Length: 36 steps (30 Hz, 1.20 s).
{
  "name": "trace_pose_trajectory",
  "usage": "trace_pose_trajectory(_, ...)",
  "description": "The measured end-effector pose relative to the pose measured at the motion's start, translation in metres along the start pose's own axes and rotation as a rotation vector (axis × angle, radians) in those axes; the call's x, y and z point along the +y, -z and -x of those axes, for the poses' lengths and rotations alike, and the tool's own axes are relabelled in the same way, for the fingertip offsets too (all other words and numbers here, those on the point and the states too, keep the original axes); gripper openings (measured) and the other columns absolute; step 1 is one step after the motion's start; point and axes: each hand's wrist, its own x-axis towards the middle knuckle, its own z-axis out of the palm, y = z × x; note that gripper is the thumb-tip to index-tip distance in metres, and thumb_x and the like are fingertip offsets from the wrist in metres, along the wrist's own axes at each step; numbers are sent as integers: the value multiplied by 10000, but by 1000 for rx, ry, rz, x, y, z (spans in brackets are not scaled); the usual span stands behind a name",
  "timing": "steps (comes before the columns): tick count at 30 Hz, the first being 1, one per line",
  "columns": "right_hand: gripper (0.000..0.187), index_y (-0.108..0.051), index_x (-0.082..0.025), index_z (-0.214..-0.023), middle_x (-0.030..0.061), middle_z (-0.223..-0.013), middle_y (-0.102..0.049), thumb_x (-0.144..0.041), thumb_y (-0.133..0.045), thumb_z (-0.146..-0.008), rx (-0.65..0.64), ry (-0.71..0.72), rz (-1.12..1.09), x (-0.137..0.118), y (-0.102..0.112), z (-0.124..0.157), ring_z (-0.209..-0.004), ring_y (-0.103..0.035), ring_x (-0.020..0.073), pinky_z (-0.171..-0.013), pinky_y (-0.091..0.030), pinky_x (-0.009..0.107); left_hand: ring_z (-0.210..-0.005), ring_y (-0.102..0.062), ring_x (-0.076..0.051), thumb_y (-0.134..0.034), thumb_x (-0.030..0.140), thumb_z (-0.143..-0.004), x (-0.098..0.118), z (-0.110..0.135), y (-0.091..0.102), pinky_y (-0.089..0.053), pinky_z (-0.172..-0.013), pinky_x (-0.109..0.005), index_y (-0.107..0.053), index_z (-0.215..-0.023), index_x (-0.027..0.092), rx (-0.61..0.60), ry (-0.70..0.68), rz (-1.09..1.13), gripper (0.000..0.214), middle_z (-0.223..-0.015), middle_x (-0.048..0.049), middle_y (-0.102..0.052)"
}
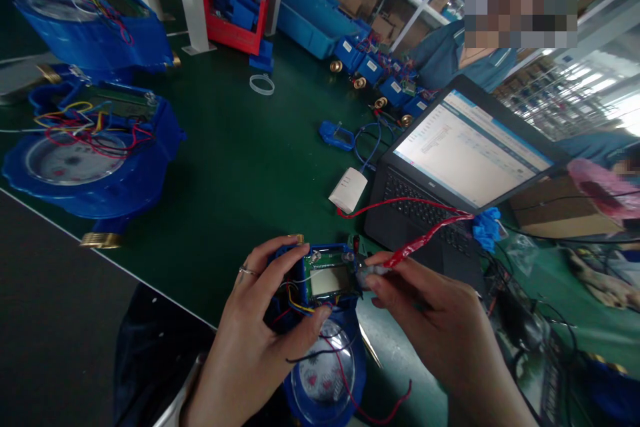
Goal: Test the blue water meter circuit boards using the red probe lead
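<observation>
A blue water meter (358,373) lies at the table's near edge, its round clear dial toward me. Its upper housing shows a green circuit board with a small grey display (330,281); loose red, black, yellow and white wires hang around it. My left hand (260,320) grips that housing from the left, fingers on its far edge and thumb by the display's lower edge. In a pinch, my right hand (430,300) holds a grey connector (371,272) against the board's right side. A red-wrapped cable (417,240) runs from the connector; my fingers partly hide the contact.
Two more blue water meters (150,173) with loose wires stand at left. A laptop (425,193) is at right, beside a white box (349,190) and a small blue device (337,135). Farther back are a red bin (206,10), a blue bin (305,20), several meters and a person.
</observation>
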Motion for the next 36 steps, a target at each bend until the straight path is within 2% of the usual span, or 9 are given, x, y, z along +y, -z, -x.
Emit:
trace_pose_trajectory(10, 91, -694, -214, -899, -23, -690, -687, -237, -620, -850, -28, -10, 20, -4, 2, -2, -551, -635, 98, -524, -524, 155, -1187, -515, -231, -644, 374, -835, -2, -1, 0, -487, -969, -425, -495, -1251, 330, -14, 3, 10, 444, -1314, -40, -482)
trace_pose_trajectory(18, 129, -696, -189, -905, 6, -655, -676, -256, -596, -860, -83, 36, 97, -7, 5, -6, -497, -618, 109, -461, -512, 174, -1185, -521, -241, -646, 372, -835, 0, -3, 0, -498, -952, -438, -502, -1237, 334, -13, 5, 23, 429, -1306, -47, -487)
trace_pose_trajectory(22, 122, -698, -198, -889, 4, -662, -676, -256, -596, -854, -50, -6, 80, -9, 4, -5, -502, -609, 108, -482, -517, 184, -1185, -520, -247, -645, 368, -836, 0, -2, 0, -493, -956, -452, -499, -1242, 335, -14, 10, 31, 432, -1314, -48, -482)
trace_pose_trajectory(29, 138, -698, -190, -894, 11, -689, -692, -263, -588, -856, -44, 6, 79, -8, 3, -5, -512, -624, 110, -472, -506, 173, -1204, -502, -248, -651, 360, -835, -2, -1, -1, -478, -972, -453, -491, -1254, 337, -26, 10, 34, 449, -1326, -48, -473)
trace_pose_trajectory(32, 151, -701, -191, -906, 14, -686, -694, -282, -591, -857, -65, -15, 70, -8, 3, -6, -511, -627, 119, -475, -510, 186, -1206, -499, -252, -653, 356, -833, -2, 0, 0, -474, -973, -458, -495, -1251, 334, -30, 17, 40, 448, -1330, -49, -470)
trace_pose_trajectory(36, 129, -706, -186, -872, -6, -625, -674, -263, -606, -844, -112, 39, 95, -8, 6, -12, -486, -603, 111, -472, -484, 183, -1197, -503, -253, -646, 361, -839, -2, -1, 1, -467, -977, -463, -496, -1252, 329, -19, 6, 31, 441, -1323, -51, -473)
